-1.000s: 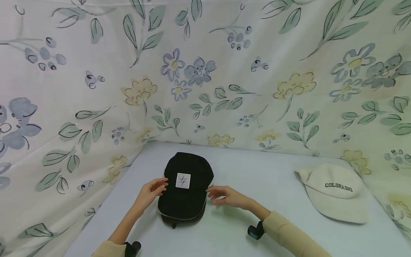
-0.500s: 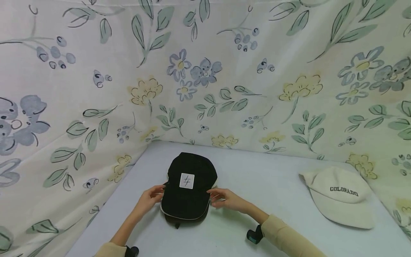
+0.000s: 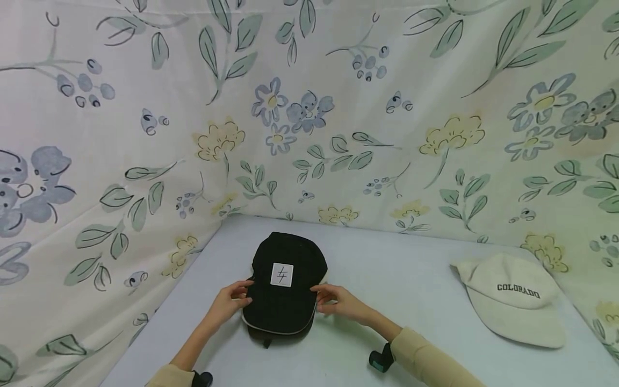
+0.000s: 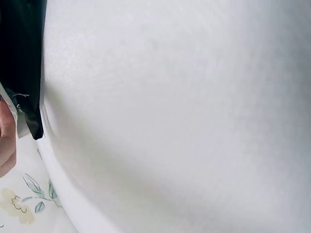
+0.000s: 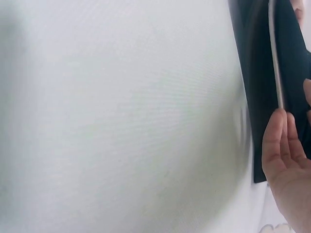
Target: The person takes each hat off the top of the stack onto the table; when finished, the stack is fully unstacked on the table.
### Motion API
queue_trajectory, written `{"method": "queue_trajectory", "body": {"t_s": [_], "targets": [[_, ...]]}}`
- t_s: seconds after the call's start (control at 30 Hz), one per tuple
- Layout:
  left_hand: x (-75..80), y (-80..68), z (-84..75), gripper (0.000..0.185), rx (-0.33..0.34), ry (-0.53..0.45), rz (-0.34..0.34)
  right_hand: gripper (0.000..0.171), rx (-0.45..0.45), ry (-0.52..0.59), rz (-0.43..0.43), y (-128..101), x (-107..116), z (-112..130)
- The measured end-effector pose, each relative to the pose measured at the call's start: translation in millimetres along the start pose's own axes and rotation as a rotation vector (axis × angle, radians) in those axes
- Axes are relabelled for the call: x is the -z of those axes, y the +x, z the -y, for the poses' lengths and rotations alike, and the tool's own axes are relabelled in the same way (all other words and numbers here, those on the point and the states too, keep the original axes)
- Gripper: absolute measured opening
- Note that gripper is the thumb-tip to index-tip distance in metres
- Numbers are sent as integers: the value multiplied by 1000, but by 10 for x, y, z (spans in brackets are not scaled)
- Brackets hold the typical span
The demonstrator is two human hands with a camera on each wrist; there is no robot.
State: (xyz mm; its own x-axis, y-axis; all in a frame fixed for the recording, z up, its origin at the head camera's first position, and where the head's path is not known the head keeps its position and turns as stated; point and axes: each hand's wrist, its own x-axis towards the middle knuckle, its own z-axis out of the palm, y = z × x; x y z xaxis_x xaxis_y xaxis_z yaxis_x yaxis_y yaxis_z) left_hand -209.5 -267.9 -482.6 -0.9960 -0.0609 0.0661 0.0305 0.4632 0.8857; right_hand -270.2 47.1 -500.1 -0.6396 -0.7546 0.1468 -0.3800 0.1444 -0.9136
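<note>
On the white cloth-covered table (image 3: 387, 279), a little left of the middle, sits a black fabric baseball cap (image 3: 284, 306), its brim pointing toward the person. A white square patch (image 3: 282, 274) with dark crossed strokes marks its front, and pale piping (image 5: 275, 53) trims the brim's edge. Below that edge a second dark layer (image 3: 280, 339) shows, with a small black tab (image 3: 267, 343) at the bottom; from here I can't tell whether it belongs to the same cap.

Both hands are at the cap's sides, fingers bent and held narrow. The left hand (image 3: 226, 304) pinches one side near the base of the brim; the right hand (image 3: 342, 303) grips the opposite side, its fingertips touching the piped edge.

Well apart, on the right of the table, lies an off-white fabric cap (image 3: 510, 298) with "COLORADO" in dark letters. Beige sleeves (image 3: 430, 357) cover the forearms, with a black device (image 3: 381, 359) by the right wrist. Behind hangs a white curtain (image 3: 338, 188) printed with blue and yellow flowers and green leaves.
</note>
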Motion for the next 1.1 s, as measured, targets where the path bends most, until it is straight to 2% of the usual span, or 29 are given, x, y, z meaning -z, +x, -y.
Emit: {"method": "queue_trajectory", "body": {"t_s": [0.23,0.5,0.67,0.8,0.87,1.03,1.1], "targets": [[-11,-10,-61,40,6,-14,13,45,23,-18,-68,-17,-3,47],[5,4,-194,38,-21,0,16,48,21,46,-118,-54,-7,362],[1,18,-256,39,-40,-5,13,47,33,58,-172,-51,2,422],[-10,19,-386,40,-79,-24,-2,48,41,101,-214,-12,62,341],[-14,-1,-534,40,-96,-36,-2,49,46,113,-233,-6,116,312],[-46,63,-730,41,-155,-41,3,48,46,77,-266,-54,281,570],[-81,138,-723,41,-188,-41,-3,47,35,57,-275,-86,349,704]]}}
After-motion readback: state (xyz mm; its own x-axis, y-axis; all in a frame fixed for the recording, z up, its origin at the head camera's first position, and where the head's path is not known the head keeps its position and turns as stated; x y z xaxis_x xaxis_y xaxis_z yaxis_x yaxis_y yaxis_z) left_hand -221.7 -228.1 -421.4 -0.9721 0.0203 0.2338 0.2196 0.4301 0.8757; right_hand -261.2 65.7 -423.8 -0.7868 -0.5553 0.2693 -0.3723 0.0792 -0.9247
